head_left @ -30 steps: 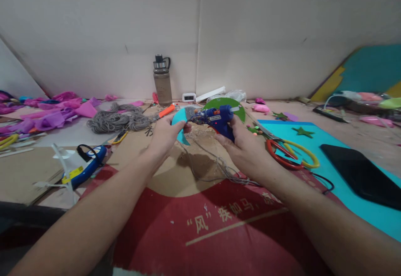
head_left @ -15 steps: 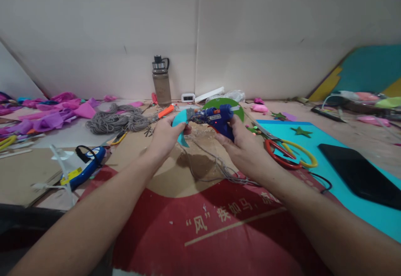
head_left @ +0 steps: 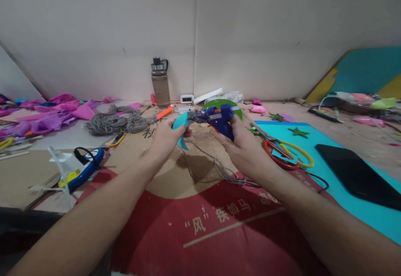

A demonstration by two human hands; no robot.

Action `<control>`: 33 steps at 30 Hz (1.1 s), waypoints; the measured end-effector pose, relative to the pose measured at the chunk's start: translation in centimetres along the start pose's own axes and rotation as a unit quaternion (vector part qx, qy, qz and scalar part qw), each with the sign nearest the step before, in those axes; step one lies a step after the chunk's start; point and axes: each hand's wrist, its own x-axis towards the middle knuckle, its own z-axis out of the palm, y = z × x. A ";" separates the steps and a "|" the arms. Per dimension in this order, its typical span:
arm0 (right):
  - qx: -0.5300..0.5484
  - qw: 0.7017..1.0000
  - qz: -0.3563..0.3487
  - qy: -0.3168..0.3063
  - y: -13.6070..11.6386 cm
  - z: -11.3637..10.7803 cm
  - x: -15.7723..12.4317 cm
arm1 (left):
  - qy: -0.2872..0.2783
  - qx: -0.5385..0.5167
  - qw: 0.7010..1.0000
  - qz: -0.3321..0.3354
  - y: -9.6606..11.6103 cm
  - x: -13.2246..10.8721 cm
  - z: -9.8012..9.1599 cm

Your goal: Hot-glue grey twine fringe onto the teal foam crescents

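Note:
Between thumb and fingers, my left hand [head_left: 167, 136] pinches a curved turquoise piece [head_left: 181, 122] that looks like paper or felt. My right hand [head_left: 242, 140] is wrapped around the handle of a blue hot glue gun [head_left: 221, 119], whose small red light is lit. The gun's nozzle end points left and meets the upper edge of the turquoise piece; whether it touches cannot be made out. A thin grey cord [head_left: 225, 171] lies on the cardboard [head_left: 169, 184] below the hands. Behind the gun is a green disc [head_left: 236, 108].
Scissors [head_left: 282, 152] and a black phone [head_left: 357, 175] lie on a turquoise sheet [head_left: 316, 131] at right. A water bottle [head_left: 161, 85] stands by the back wall. Left are a grey cord bundle [head_left: 114, 122], pink-purple scraps [head_left: 59, 115], an orange cutter [head_left: 164, 112] and a blue power strip [head_left: 86, 169].
The camera view has shifted very slightly. Both hands keep their grips, and the glue gun and turquoise piece stay almost in the same place.

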 end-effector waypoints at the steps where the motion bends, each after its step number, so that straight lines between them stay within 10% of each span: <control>1: -0.006 1.000 0.001 0.002 0.0 0.0 0.0 | -0.001 0.007 1.000 0.003 0.0 0.0 0.0; 33: -0.025 0.999 0.008 0.033 0.4 -0.3 0.3 | -0.025 -0.011 1.000 0.005 -0.3 -0.2 0.2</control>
